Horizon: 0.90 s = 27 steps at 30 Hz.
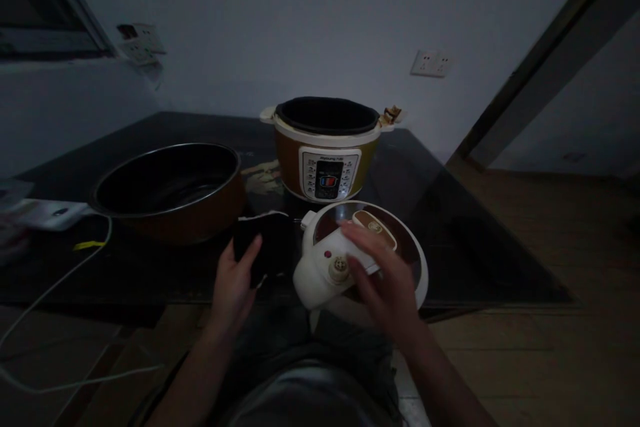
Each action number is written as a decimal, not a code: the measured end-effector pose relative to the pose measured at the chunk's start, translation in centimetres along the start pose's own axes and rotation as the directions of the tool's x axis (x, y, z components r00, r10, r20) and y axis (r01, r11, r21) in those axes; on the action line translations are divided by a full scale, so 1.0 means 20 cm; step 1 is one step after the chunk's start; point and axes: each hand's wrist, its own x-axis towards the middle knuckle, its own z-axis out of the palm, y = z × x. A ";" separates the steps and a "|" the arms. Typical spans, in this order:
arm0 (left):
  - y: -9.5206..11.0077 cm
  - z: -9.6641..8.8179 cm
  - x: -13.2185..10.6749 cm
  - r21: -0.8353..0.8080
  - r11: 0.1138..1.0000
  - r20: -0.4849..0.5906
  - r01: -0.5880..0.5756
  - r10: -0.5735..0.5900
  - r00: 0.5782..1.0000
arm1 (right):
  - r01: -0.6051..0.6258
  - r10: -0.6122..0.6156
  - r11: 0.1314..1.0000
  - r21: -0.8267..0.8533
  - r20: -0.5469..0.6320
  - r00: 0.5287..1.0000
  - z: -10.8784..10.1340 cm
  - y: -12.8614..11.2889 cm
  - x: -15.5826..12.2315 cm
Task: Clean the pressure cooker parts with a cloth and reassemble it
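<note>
My left hand point(236, 287) is closed on a black, flat cloth-like piece point(273, 240) with pale frayed edges, thumb across its front. Just right of it lies the white and brown pressure cooker lid point(413, 240), near the table's front edge, with its handle and a round valve knob upward. My right hand point(383, 273) hovers at or on the lid's handle, fingers apart and slightly bent; some blur hides whether they touch it. Behind the lid stands the yellow-brown electric pressure cooker point(287, 160) without its lid, its black inner pot point(327, 113) showing.
A wide brown pot point(200, 217) with a dark inside stands left on the black table point(480, 260). Beyond it are a white handle-like object point(55, 213) and a pale cable point(55, 283) hanging over the edge. Wall sockets point(430, 63) sit behind.
</note>
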 end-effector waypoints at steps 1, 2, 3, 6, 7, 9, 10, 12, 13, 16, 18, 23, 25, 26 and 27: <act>0.01 0.02 0.06 0.020 0.995 0.011 -0.103 0.102 0.995 | -0.066 0.062 0.996 -0.064 -0.060 0.996 -0.04 0.07 0.03; 0.00 0.04 0.11 0.070 0.979 0.043 -0.191 0.188 0.981 | -0.120 0.110 0.985 -0.125 -0.086 0.990 -0.07 0.14 0.06; -0.02 0.06 0.16 0.137 0.956 0.096 -0.259 0.247 0.964 | -0.162 0.153 0.972 -0.169 -0.064 0.986 -0.09 0.21 0.09; -0.11 0.16 0.25 0.279 0.899 0.310 -0.339 0.250 0.917 | -0.246 0.269 0.942 -0.229 0.076 0.960 -0.08 0.35 0.15; -0.15 0.19 0.25 0.285 0.894 0.362 -0.347 0.234 0.902 | -0.262 0.291 0.940 -0.220 0.115 0.950 -0.07 0.38 0.15; -0.21 0.25 0.24 0.279 0.889 0.426 -0.363 0.224 0.877 | -0.268 0.299 0.944 -0.194 0.151 0.942 -0.05 0.40 0.14; -0.24 0.27 0.23 0.282 0.884 0.431 -0.372 0.229 0.873 | -0.260 0.290 0.946 -0.191 0.153 0.945 -0.04 0.39 0.13; -0.28 0.27 0.20 0.306 0.873 0.410 -0.380 0.239 0.880 | -0.240 0.271 0.949 -0.205 0.142 0.952 -0.03 0.39 0.11; -0.30 0.25 0.18 0.321 0.868 0.398 -0.379 0.239 0.886 | -0.235 0.267 0.949 -0.210 0.139 0.954 -0.03 0.38 0.10; -0.31 0.17 0.19 0.363 0.851 0.376 -0.379 0.239 0.895 | -0.245 0.277 0.950 -0.196 0.157 0.948 -0.05 0.37 0.07; -0.29 0.11 0.22 0.400 0.828 0.330 -0.393 0.270 0.905 | -0.258 0.290 0.949 -0.182 0.177 0.941 -0.05 0.36 0.05; -0.15 0.07 0.35 0.470 0.765 0.328 -0.440 0.311 0.892 | -0.277 0.313 0.944 -0.181 0.215 0.925 -0.05 0.35 0.01; -0.13 0.10 0.37 0.500 0.750 0.398 -0.433 0.245 0.884 | -0.278 0.315 0.942 -0.188 0.214 0.925 -0.04 0.34 0.01; -0.13 0.12 0.37 0.519 0.740 0.435 -0.428 0.202 0.878 | -0.277 0.315 0.942 -0.190 0.213 0.925 -0.04 0.34 0.01; -0.15 0.15 0.37 0.539 0.727 0.465 -0.425 0.164 0.870 | -0.275 0.313 0.942 -0.192 0.213 0.925 -0.04 0.34 0.01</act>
